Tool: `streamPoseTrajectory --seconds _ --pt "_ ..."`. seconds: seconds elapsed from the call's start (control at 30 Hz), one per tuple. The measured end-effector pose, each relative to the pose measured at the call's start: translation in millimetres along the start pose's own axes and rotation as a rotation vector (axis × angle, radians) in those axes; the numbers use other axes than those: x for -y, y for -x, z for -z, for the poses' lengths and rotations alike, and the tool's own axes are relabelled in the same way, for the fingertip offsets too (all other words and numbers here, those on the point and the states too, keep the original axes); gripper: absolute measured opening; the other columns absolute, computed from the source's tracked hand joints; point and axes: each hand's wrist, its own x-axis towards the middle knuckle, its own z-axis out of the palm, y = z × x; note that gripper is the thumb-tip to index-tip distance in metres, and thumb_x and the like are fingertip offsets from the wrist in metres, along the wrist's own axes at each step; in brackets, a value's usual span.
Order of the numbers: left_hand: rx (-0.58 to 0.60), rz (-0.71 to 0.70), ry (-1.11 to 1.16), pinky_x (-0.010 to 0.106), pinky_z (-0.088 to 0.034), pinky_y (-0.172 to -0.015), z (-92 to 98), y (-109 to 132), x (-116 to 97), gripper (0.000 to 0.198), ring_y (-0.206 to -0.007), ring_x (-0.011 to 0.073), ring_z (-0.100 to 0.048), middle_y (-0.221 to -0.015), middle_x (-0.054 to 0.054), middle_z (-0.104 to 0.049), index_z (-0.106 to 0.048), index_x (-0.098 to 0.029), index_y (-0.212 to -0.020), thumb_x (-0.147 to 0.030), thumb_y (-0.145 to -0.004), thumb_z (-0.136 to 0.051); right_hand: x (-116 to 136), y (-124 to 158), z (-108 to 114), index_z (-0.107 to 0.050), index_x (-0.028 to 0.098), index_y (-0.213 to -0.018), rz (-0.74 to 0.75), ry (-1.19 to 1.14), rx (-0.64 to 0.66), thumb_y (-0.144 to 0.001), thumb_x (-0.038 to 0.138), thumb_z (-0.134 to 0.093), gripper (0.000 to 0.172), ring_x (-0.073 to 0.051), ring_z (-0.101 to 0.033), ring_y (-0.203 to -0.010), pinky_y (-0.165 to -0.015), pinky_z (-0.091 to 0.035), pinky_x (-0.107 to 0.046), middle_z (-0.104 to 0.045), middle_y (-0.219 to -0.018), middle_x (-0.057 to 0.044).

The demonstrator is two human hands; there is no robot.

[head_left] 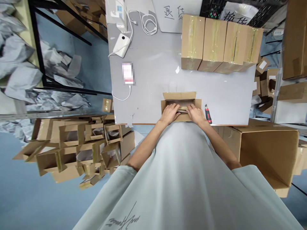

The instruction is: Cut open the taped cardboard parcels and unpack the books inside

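A small cardboard box (179, 95) stands at the table's near edge with its flaps folded outward. My left hand (170, 112) reaches over its left side, fingers bent into the opening. From the other side, my right hand (194, 113) reaches in with its fingers bent too. Between the fingertips lies a flat brown item (183, 109), which looks like cardboard; both hands appear closed on its ends. The fingers and the box's inside are partly hidden. Just right of my right hand, a red and black utility knife (208, 114) lies on the table.
Taped cartons (193, 38) stand in a row at the table's (153, 67) back right. A white power bank (121, 45), cables and a blurred-out device (128, 72) are at left. Opened boxes (69, 134) pile up on the floor; a large open carton (266, 153) is at right.
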Motion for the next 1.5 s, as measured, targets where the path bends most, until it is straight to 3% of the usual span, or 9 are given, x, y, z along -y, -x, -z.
streamPoseTrajectory --seconds 0.13,0.27,0.57,0.67,0.83,0.93,1.03,1.23,1.5 --pt "-0.001 -0.038 0.026 0.052 -0.053 -0.112 -6.7 5 1 0.021 -0.126 0.0362 -0.069 -0.139 0.017 -0.073 -0.078 -0.02 -0.124 -0.028 -0.11 -0.063 0 -5 0 -0.056 0.018 -0.161 -0.018 0.029 0.037 -0.12 0.022 -0.039 0.044 -0.029 -0.079 -0.116 -0.097 -0.058 -0.038 -0.066 -0.153 -0.022" --pt "-0.034 -0.045 0.034 0.055 -0.054 -0.114 -12.0 11 2 0.027 -0.129 0.0367 -0.068 -0.142 0.018 -0.072 -0.083 -0.021 -0.115 -0.027 -0.112 -0.057 5 -14 -5 -0.059 0.014 -0.156 0.002 0.072 0.016 -0.115 0.018 -0.051 0.041 -0.031 -0.075 -0.124 -0.097 -0.06 -0.038 -0.066 -0.151 -0.023" --pt "-0.181 0.023 0.122 0.059 -0.052 -0.121 -7.5 25 -2 0.028 -0.136 0.0385 -0.067 -0.144 0.018 -0.074 -0.083 -0.02 -0.099 -0.037 -0.111 -0.064 24 -33 -6 -0.072 0.011 -0.142 0.046 0.099 -0.001 -0.113 0.002 -0.037 0.046 -0.03 -0.063 -0.137 -0.098 -0.058 -0.035 -0.069 -0.149 -0.023" --pt "-0.235 0.091 0.156 0.058 -0.052 -0.123 -1.1 28 -2 0.019 -0.14 0.039 -0.066 -0.153 0.021 -0.07 -0.078 -0.017 -0.119 -0.03 -0.107 -0.069 22 -31 2 -0.074 0.013 -0.137 0.061 0.066 0.013 -0.116 0.008 -0.04 0.04 -0.029 -0.063 -0.134 -0.095 -0.055 -0.034 -0.072 -0.146 -0.019" --pt "-0.346 0.113 0.281 0.057 -0.044 -0.135 12.6 40 2 0.08 -0.163 0.0384 -0.051 -0.173 0.023 -0.053 -0.039 -0.019 -0.172 -0.031 -0.102 -0.077 13 -4 21 -0.074 0.018 -0.129 0.07 -0.023 -0.136 -0.119 0.02 -0.047 0.029 -0.028 -0.065 -0.125 -0.086 -0.051 -0.034 -0.075 -0.139 -0.014" --pt "-0.471 0.13 0.408 0.055 -0.046 -0.134 18.4 47 5 0.103 -0.164 0.038 -0.05 -0.176 0.023 -0.047 -0.019 -0.023 -0.18 -0.044 -0.101 -0.082 3 21 33 -0.075 0.021 -0.124 0.077 -0.132 -0.276 -0.117 0.024 -0.053 0.024 -0.029 -0.066 -0.121 -0.084 -0.049 -0.034 -0.076 -0.131 -0.013" --pt "-0.529 0.136 0.503 0.05 -0.054 -0.127 24.2 50 3 0.104 -0.157 0.036 -0.058 -0.171 0.023 -0.052 -0.021 -0.023 -0.178 -0.047 -0.1 -0.085 -13 48 42 -0.077 0.024 -0.118 0.065 -0.297 -0.433 -0.115 0.028 -0.058 0.02 -0.028 -0.069 -0.111 -0.086 -0.05 -0.033 -0.078 -0.122 -0.01" --pt "-0.351 0.08 0.34 0.047 -0.054 -0.126 32.0 38 -14 0.055 -0.146 0.0322 -0.064 -0.158 0.015 -0.065 -0.055 -0.024 -0.159 -0.028 -0.107 -0.07 -45 90 51 -0.08 0.025 -0.102 -0.035 -0.656 -0.764 -0.108 0.053 -0.074 0.029 -0.016 -0.054 -0.068 -0.069 -0.047 -0.032 -0.076 -0.106 -0.004" --pt "0.075 0.153 0.092 0.047 -0.06 -0.107 5.3 -13 -18 0.028 -0.131 0.0374 -0.072 -0.134 0.015 -0.078 -0.082 -0.023 -0.123 -0.016 -0.102 -0.066 -64 109 40 -0.078 0.023 -0.097 -0.227 -0.813 -0.956 -0.1 0.069 -0.076 0.046 -0.013 -0.044 -0.062 -0.06 -0.042 -0.03 -0.072 -0.097 -0.002"
